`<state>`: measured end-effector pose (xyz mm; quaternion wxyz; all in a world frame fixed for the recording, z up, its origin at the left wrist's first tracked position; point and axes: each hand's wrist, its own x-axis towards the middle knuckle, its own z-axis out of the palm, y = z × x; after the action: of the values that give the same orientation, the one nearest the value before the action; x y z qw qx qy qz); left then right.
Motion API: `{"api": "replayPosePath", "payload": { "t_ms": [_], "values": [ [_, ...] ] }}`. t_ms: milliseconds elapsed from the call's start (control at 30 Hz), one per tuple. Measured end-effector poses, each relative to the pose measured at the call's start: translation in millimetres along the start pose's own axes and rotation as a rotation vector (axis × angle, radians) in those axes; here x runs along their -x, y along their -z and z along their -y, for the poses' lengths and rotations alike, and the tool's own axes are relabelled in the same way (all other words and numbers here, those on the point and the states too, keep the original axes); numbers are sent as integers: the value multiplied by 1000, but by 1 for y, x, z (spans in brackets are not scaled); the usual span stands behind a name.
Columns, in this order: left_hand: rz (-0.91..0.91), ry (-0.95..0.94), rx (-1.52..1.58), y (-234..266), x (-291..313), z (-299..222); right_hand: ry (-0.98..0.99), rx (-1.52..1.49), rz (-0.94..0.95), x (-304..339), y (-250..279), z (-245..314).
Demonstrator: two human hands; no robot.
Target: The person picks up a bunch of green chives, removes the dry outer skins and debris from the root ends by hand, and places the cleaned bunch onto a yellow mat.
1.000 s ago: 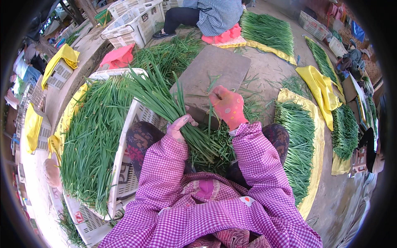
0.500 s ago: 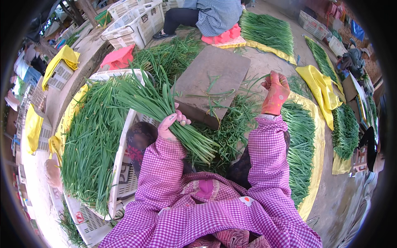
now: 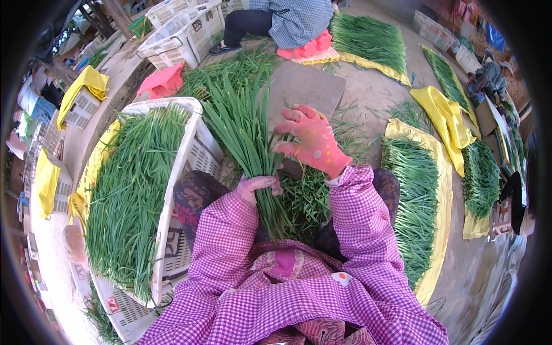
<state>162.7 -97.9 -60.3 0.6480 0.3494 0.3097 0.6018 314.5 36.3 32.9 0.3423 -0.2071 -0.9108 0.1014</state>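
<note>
My left hand [image 3: 257,186], in a pale pink glove, is wrapped round a bunch of long flat green leaves [image 3: 244,135] that look like garlic chives. The leaf tips fan up and away from me, and the stalk ends point down toward my lap. Just right of the bunch is my right hand [image 3: 313,142], in a coral glove with pale dots. Its fingers are apart and curved, with the tips at the edge of the leaves; no leaf shows in its grasp. Loose greens [image 3: 313,198] lie heaped between my knees, below both hands.
A white plastic crate [image 3: 202,144] full of the leaves stands at my left. Beyond my hands lies a flat grey slab [image 3: 313,86]. More leaves [image 3: 409,201] lie on a yellow sheet [image 3: 441,213] at right. Another person [image 3: 299,23] sits ahead on a coral-covered seat.
My right hand has come in from the far right to beside the bunch, and its pinched fingers have spread. The bunch has swung more upright in my left hand, which has moved slightly right.
</note>
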Motion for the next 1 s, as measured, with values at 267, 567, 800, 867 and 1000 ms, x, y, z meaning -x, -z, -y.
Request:
{"api": "replayPosePath", "payload": {
  "t_ms": [267, 567, 800, 867, 1000],
  "values": [
    [-85, 20, 279, 3, 0, 7, -115, -157, 62, 6, -18, -10],
    [-83, -72, 242, 20, 2, 16, -734, -562, -331, 6, -23, -39],
    [-327, -68, 44, -12, 2, 2, -323, -444, -467, -5, 6, -3],
    [-358, -29, 39, -16, 2, 4, -171, -332, -363, -9, 9, 10],
    [-291, 38, -60, -23, 4, 0, 32, -147, -176, -12, 1, 26]
  ]
}}
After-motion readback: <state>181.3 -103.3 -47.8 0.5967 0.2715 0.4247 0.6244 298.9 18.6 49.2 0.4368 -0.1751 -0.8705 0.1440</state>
